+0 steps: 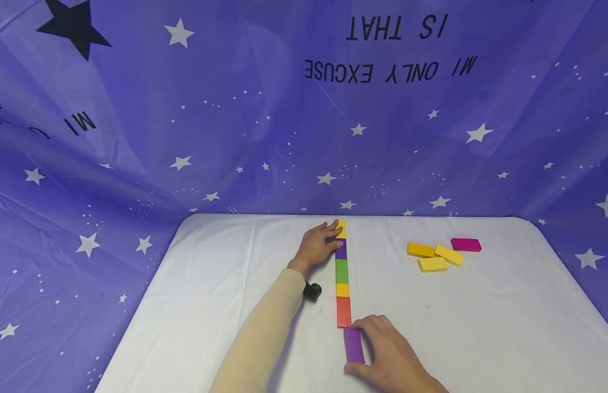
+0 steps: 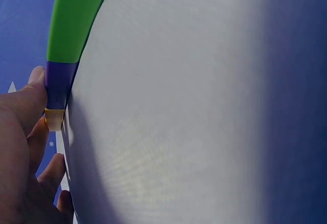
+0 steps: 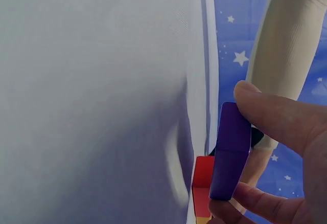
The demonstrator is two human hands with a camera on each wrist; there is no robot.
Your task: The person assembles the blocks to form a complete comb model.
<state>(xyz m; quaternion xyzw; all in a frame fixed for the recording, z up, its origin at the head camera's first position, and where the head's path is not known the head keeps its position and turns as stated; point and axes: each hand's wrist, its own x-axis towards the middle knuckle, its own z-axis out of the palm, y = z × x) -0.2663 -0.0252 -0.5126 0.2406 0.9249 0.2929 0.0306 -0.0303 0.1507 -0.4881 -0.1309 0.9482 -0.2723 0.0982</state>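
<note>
A straight row of coloured rectangular blocks runs down the white table: a yellow block (image 1: pixel 341 232) at the far end, then a dark purple block (image 1: pixel 341 250), a green block (image 1: pixel 341 271), an orange-yellow block (image 1: pixel 342 290) and a red block (image 1: pixel 343 312) nearest. My left hand (image 1: pixel 317 245) rests against the far end, thumb by the dark purple block and fingers loosely extended at the yellow one. Between thumb and fingers my right hand (image 1: pixel 393 352) pinches a purple block (image 1: pixel 354 345) by its ends, close to the red block and slightly right of the row's line.
To the right of the row lie several yellow blocks (image 1: pixel 433 265) in a loose group, with a magenta block (image 1: pixel 466 244) just beyond. A black wrist camera (image 1: pixel 312 291) sticks out from the left sleeve. A purple star-patterned cloth (image 1: pixel 284 136) hangs behind the table.
</note>
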